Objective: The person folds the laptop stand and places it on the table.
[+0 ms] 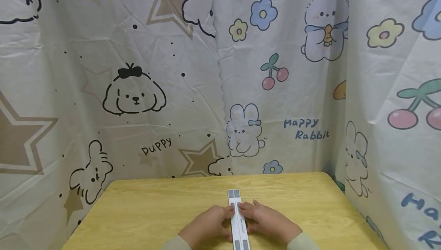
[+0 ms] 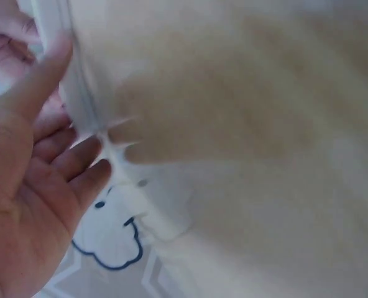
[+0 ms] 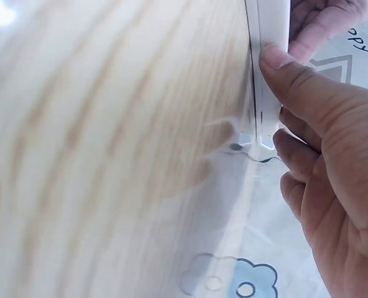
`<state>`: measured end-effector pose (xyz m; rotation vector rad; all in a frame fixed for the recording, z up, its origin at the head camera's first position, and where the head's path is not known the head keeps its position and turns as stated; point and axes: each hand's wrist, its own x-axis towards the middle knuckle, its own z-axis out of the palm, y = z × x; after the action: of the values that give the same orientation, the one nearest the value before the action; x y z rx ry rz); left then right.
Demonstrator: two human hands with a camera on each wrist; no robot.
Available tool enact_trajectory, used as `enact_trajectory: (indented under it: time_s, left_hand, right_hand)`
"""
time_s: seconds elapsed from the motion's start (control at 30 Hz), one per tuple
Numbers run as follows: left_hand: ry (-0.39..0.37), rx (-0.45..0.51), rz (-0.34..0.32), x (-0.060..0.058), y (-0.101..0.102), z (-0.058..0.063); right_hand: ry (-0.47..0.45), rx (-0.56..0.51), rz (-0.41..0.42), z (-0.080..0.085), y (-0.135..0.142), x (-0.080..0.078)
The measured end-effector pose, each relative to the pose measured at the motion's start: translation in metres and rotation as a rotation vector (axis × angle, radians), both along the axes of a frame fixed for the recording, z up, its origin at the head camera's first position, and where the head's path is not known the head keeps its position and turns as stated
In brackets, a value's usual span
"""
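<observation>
A long white folded laptop stand [image 1: 237,219], made of two parallel bars with grey pads at the ends, lies lengthwise on the wooden table. My left hand [image 1: 208,223] holds it from the left side. From the right, my right hand [image 1: 270,221] grips the opposite side. In the left wrist view the left thumb presses against the white stand [image 2: 78,74], fingers bent beside it. The right wrist view has the right thumb flat on the stand [image 3: 268,93], with the other fingers curled behind.
The yellow wood-grain table [image 1: 155,200] extends around the stand, its far edge meeting a hanging curtain [image 1: 193,120] printed with puppies, rabbits, flowers and stars. More curtain [image 1: 389,158] hangs along the right side.
</observation>
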<state>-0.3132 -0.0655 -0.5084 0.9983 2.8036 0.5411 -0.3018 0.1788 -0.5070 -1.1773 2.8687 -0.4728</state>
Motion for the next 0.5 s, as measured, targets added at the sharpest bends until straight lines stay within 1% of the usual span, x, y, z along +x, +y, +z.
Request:
enact_trajectory:
  time_s: [0.07,0.17,0.2,0.27,0.3,0.4,0.43,0.5]
  left_hand:
    - [0.005,-0.039,-0.029,0.0,-0.004,0.003]
    - [0.04,-0.08,-0.059,0.0,-0.009,0.007]
    - [0.05,-0.085,-0.059,0.001,-0.01,0.008]
    - [0.084,-0.09,-0.051,0.004,-0.014,0.012]
    - [0.107,-0.091,-0.046,0.007,-0.016,0.013]
    - [0.145,-0.087,-0.022,0.017,-0.024,0.019]
    - [0.154,-0.085,-0.017,0.022,-0.027,0.021]
    - [0.161,-0.08,-0.01,0.029,-0.034,0.026]
  right_hand:
    - [0.037,0.024,0.021,0.002,0.002,0.001]
    - [0.107,0.055,0.038,0.004,0.005,0.003]
    - [0.134,0.06,0.041,0.005,0.006,0.004]
    - [0.221,0.065,0.049,0.005,0.009,0.007]
    - [0.257,0.065,0.038,0.005,0.011,0.008]
    - [0.323,0.067,-0.018,0.006,0.019,0.014]
    - [0.334,0.068,-0.041,0.008,0.022,0.016]
    - [0.318,0.072,-0.088,0.011,0.028,0.021]
